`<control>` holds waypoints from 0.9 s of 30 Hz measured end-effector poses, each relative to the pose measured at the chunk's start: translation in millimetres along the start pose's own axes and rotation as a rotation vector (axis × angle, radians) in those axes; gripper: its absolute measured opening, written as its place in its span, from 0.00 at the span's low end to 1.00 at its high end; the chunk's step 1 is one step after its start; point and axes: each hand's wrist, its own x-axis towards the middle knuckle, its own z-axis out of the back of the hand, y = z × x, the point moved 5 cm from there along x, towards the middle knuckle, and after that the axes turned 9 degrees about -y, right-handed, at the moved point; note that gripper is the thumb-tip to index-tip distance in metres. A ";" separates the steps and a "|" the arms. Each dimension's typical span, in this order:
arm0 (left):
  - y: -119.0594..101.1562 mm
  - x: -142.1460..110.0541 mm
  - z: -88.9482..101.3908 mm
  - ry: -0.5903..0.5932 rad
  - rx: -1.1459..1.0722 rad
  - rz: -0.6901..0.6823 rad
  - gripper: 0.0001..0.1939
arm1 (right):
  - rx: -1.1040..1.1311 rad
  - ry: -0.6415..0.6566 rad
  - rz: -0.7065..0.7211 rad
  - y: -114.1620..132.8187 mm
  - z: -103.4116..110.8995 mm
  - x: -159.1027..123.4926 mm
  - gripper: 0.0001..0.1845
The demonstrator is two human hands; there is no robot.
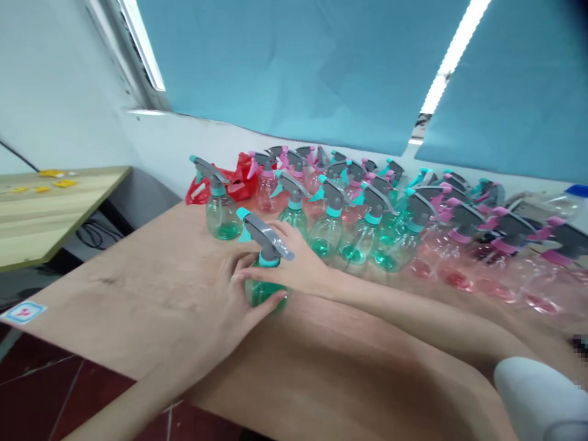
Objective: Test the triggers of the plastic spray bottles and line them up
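Nearest lies my white sleeve; beyond, my left hand and right hand have their fingers closed round a green spray bottle on the table, before the other bottles. A loose grip could tip it into them. The corner sticker shows no legible writing or brand.

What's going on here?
A person has both hands on a green spray bottle at a wooden table. The left hand is around its body, and the right hand is at its neck. Another green bottle stands just beyond it, near a red bag. More bottles, green and pink, are crowded behind and to the right.
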 end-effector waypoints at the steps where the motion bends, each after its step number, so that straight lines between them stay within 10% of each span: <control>1: 7.1 3.9 3.9 -0.014 -0.006 -0.016 0.26 | -0.015 0.033 0.023 0.1 -1.2 4.3 0.28; 5: 34.7 24.4 16.3 -0.107 0.048 -0.058 0.24 | -0.081 0.106 -0.004 -5.9 17.7 21.1 0.32; 13: 68.9 80.8 -4.3 -0.064 0.327 -0.155 0.28 | -0.496 -0.181 -0.078 -21.1 77.8 54.6 0.17; 22: 58.9 105.5 -13.7 -0.041 0.437 -0.168 0.27 | -0.591 -0.017 -0.272 -47.2 63.8 69.6 0.33; 27: 59.5 113.3 -15.6 -0.035 0.476 -0.145 0.26 | -0.688 0.039 -0.295 -57.5 58.1 74.1 0.24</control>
